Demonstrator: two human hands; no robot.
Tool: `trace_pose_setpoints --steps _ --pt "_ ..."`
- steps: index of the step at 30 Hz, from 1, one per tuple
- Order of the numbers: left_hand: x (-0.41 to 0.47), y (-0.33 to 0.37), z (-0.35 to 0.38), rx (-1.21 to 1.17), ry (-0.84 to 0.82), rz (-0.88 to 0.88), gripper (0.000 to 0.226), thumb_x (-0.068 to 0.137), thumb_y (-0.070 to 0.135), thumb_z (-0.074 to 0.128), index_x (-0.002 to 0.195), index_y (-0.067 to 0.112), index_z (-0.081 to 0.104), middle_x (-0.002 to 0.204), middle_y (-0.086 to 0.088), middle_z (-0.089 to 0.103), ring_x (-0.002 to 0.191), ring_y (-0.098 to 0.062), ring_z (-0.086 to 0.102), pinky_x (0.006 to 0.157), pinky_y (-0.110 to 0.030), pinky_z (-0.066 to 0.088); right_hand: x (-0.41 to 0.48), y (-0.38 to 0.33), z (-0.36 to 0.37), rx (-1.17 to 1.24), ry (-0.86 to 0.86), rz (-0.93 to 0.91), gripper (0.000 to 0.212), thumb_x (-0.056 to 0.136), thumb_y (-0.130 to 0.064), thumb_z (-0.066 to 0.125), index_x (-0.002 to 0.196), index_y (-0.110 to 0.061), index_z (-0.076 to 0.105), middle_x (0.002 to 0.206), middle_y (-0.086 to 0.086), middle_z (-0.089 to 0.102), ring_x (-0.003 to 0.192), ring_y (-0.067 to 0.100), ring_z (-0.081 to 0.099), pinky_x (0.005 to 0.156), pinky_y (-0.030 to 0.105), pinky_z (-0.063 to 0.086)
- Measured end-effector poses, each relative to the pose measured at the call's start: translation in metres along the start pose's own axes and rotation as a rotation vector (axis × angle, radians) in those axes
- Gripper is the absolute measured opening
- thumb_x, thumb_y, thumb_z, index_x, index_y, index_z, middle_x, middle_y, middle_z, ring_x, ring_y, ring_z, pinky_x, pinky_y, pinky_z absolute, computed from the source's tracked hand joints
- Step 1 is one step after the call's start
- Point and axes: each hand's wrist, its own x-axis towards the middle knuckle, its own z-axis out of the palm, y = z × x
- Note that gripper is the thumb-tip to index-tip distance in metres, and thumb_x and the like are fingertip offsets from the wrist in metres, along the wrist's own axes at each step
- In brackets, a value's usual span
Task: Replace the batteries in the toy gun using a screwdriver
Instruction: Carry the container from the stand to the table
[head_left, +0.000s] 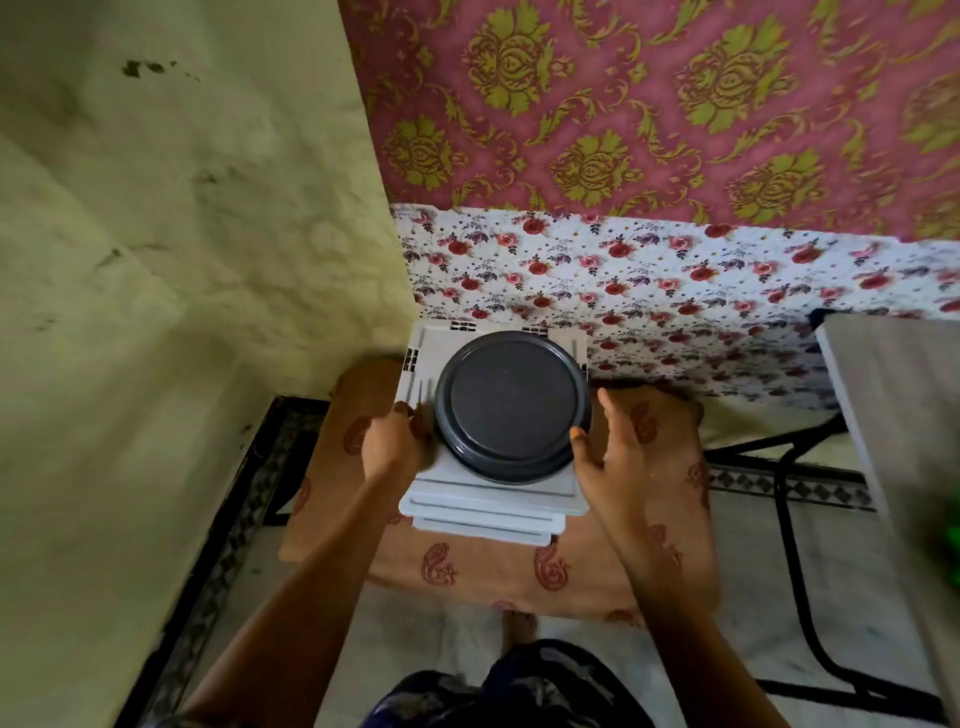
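Atop paisley cloth (493, 571), a ribbed white plastic box (493, 501) carries a smooth round dark lid (511, 400); left hand (397, 441) grip curls round its edge, right hand (628, 457) grip spread.

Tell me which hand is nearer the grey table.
Right. The right hand is just left of the grey table; the left hand grips the white box, farther left.

Centre frame: round container (511, 402) sits on plastic box (488, 501); box rests on cloth-covered stool (498, 571). Left hand (397, 441) grips the box's left edge. Right hand (623, 447) lies just right of the container, thumb at its rim. Table (893, 395) at right edge.
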Motion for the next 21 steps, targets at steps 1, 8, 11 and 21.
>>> trace_pose_setpoints --steps 1,8,11,21 --pt "0.003 0.001 -0.002 -0.033 0.012 -0.019 0.021 0.088 0.022 0.058 0.1 0.006 0.063 0.091 -0.017 0.069 0.086 -0.036 0.065 0.067 -0.035 0.05 0.004 0.001 0.001 0.019 -0.012 0.032 0.057 0.087 -0.018 0.061 0.139 -0.007 0.039 0.141 0.01 0.046 0.131 0.026 0.043 0.1 0.021 0.03" --pt "0.011 0.02 -0.021 -0.567 0.142 -0.234 0.028 0.092 0.028 0.042 0.104 0.009 0.059 0.102 -0.018 0.062 0.099 -0.038 0.057 0.087 -0.041 0.047 0.021 -0.001 0.009 0.105 -0.144 0.183 0.061 0.09 -0.022 0.055 0.144 -0.01 0.027 0.145 0.01 0.038 0.134 0.026 0.036 0.104 0.027 0.03" --pt "0.013 0.033 -0.021 -0.722 -0.014 -0.272 0.016 0.091 0.025 0.055 0.086 0.011 0.059 0.076 -0.006 0.055 0.072 -0.026 0.05 0.062 -0.029 0.039 0.024 0.002 0.013 0.216 -0.147 0.259 0.05 0.09 -0.021 0.056 0.137 -0.013 0.039 0.132 0.01 0.051 0.122 0.026 0.047 0.093 0.027 0.037" --pt "-0.002 0.049 -0.007 -0.925 -0.19 -0.358 0.029 0.092 0.041 0.055 0.105 0.017 0.048 0.105 -0.003 0.052 0.1 -0.022 0.048 0.085 -0.034 0.039 0.03 -0.008 0.014 0.426 -0.098 0.527 0.035 0.085 -0.014 0.061 0.119 -0.007 0.056 0.118 0.013 0.06 0.108 0.028 0.056 0.079 0.028 0.04"
